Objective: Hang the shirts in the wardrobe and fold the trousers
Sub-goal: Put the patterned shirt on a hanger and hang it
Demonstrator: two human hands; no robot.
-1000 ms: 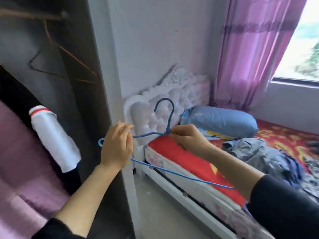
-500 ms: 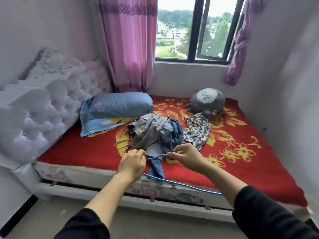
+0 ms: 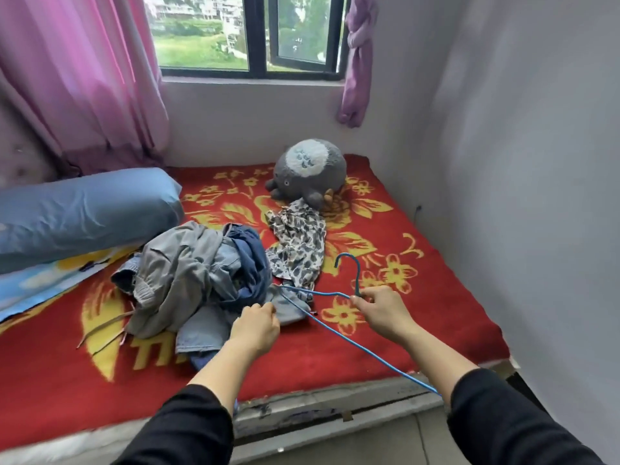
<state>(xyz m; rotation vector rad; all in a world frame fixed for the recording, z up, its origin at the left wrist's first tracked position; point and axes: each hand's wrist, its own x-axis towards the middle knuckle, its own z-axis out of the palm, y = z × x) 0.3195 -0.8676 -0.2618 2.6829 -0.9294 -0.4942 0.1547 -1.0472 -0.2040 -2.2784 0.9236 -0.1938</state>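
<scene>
The head view looks down on a bed (image 3: 335, 409) spread with a red blanket (image 3: 436, 307) that bears yellow flowers. The right hand (image 3: 382, 312) pinches a blue wire hanger (image 3: 358, 276) at the foot of its neck, thumb and fingers curled round the wire. The hook stands up above the hand, and the long lower bar runs back under the right forearm toward the bed's near edge. The hanger's far corner lies over the near side of the pile (image 3: 188, 266), a heap of crumpled grey and blue clothes in the middle of the blanket. The left hand (image 3: 256, 330) sits just left of that corner with its fingers curled at the pile's edge. I cannot tell whether it grips cloth, because the fingertips are hidden behind the knuckles. The two hands are apart, with the hanger's shoulder between them. A spotted print cloth (image 3: 298, 243) lies just right of the pile and reaches up to a grey plush toy (image 3: 310, 169) by the far wall. A blue pillow (image 3: 84, 213) lies at the left. Behind are a pink curtain (image 3: 84, 78), a window (image 3: 248, 31) and a knotted purple curtain (image 3: 359, 62).
</scene>
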